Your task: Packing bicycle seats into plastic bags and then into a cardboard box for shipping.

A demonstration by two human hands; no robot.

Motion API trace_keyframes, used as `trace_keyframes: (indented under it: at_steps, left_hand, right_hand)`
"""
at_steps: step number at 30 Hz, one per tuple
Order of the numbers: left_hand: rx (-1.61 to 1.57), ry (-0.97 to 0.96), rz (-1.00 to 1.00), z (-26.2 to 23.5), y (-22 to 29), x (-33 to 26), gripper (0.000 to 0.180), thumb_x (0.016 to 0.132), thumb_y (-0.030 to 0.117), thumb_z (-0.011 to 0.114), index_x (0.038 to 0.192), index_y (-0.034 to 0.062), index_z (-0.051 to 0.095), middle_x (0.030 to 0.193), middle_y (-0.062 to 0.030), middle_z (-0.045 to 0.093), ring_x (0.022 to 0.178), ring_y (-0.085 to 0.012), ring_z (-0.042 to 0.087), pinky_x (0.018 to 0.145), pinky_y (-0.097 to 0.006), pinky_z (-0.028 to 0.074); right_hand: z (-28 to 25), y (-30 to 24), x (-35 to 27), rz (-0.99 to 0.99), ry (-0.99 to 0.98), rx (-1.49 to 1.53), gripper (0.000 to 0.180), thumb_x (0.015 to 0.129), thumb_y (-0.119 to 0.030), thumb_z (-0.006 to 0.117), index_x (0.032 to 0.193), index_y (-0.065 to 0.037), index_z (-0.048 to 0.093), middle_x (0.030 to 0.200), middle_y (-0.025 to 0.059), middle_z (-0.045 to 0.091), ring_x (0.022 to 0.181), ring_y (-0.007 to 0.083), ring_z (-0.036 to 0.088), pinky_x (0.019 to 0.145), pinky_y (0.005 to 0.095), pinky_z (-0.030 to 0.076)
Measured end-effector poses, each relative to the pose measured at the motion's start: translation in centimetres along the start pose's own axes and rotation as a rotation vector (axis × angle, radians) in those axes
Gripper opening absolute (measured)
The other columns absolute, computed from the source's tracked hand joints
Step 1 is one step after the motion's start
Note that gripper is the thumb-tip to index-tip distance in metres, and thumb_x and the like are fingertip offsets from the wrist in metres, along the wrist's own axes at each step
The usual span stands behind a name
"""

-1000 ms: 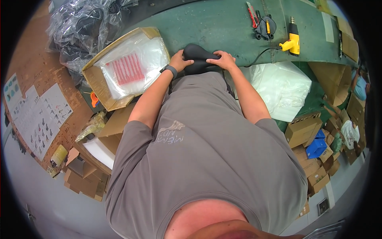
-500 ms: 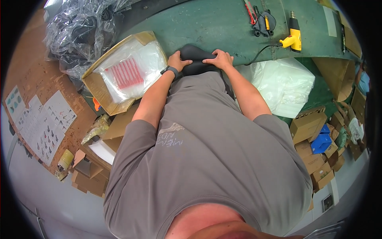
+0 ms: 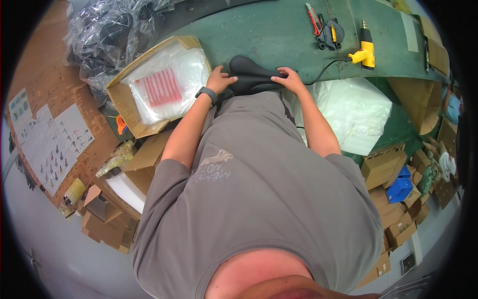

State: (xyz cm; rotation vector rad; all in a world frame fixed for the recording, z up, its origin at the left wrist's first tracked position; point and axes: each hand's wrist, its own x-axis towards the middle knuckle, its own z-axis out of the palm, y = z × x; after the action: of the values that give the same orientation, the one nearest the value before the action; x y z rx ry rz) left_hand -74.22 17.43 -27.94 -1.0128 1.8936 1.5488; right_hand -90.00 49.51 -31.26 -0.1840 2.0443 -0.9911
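A black bicycle saddle [image 3: 247, 67] lies at the near edge of the green worktable, close against my shirt. Its wide end points left and its narrow nose points right. My left hand [image 3: 219, 81], with a dark watch on the wrist, holds the wide end, its thumb on the surface. Around the nose, my right hand [image 3: 289, 79] is closed, thumb on top. The saddle's underside is hidden.
Left of the saddle stands an open carton [image 3: 117, 89] of clear plastic bags. A yellow heat gun [image 3: 367, 52], its cord trailing, and a red utility knife [image 3: 313, 20] lie on the table. White foam sheets [image 3: 353, 112] sit at right; plastic-wrapped goods [image 3: 112, 37] pile far left.
The saddle has turned slightly, with its nose showing more to the right. My right hand has shifted a little right and down, and my left hand's fingers have loosened.
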Motion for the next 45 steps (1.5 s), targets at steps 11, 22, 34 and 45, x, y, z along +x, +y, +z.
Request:
trace_keyframes:
  at_steps: [11,22,34,45]
  left_hand:
    - [0.571,0.162,-0.109,4.5,7.8,-0.2,0.156,0.062,0.055,0.097,0.165,0.0037,-0.008,0.131,-0.0256,0.068,0.114,-0.0373,0.071,0.092,-0.044,0.058]
    - [0.614,0.253,-0.097,4.5,7.3,0.3,0.152,0.063,0.053,0.097,0.166,0.0048,-0.003,0.131,-0.0246,0.068,0.115,-0.0395,0.07,0.096,-0.045,0.057]
    - [-0.06,0.054,0.19,-3.8,-2.3,-1.3,0.059,0.097,0.026,0.072,0.14,-0.0114,0.056,0.122,-0.0247,0.073,0.115,-0.0305,0.072,0.099,-0.038,0.056]
    - [0.406,-0.01,0.143,1.0,0.2,3.5,0.058,0.079,0.048,0.086,0.103,-0.0035,0.074,0.098,-0.0248,0.075,0.096,-0.0406,0.073,0.086,-0.047,0.056]
  right_hand:
    - [2.4,-4.4,0.8,0.093,-0.002,-0.447,0.086,0.065,-0.072,0.085,0.124,-0.009,0.075,0.122,0.0142,0.075,0.114,0.0309,0.071,0.098,0.0429,0.055]
    - [4.0,-4.1,0.5,0.028,0.098,-0.418,0.072,0.069,-0.068,0.084,0.113,-0.012,0.077,0.116,0.0106,0.074,0.116,0.0306,0.065,0.1,0.0474,0.046]
    - [4.2,-7.2,-0.2,-0.104,0.062,-0.434,0.082,0.075,-0.07,0.079,0.131,-0.012,0.07,0.125,0.0136,0.071,0.119,0.0344,0.065,0.102,0.0517,0.049]
    - [7.8,-9.7,1.7,-0.034,0.058,-0.557,0.091,0.067,-0.074,0.083,0.134,-0.014,0.068,0.129,0.016,0.069,0.124,0.0374,0.063,0.104,0.0529,0.049]
